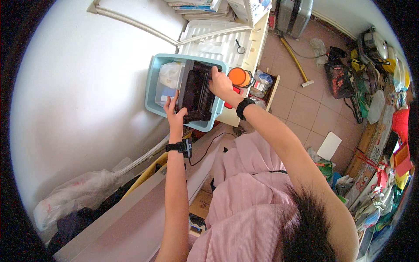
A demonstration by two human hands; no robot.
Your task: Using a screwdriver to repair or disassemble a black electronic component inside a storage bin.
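Black tray (196,92) is sitting tilted inside the pale blue bin (153,83); the left hand (174,114) is gripping its near corner, the right hand (221,84) is clasping its far edge.

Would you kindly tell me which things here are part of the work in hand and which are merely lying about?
In hand:
- black box-shaped frame, gripped by left hand and right hand
- pale blue bin beneath it, holding clear plastic packets

Lying about:
- orange-lidded jar
- white tray
- corrugated hose
- long-handled tool on the tiled floor
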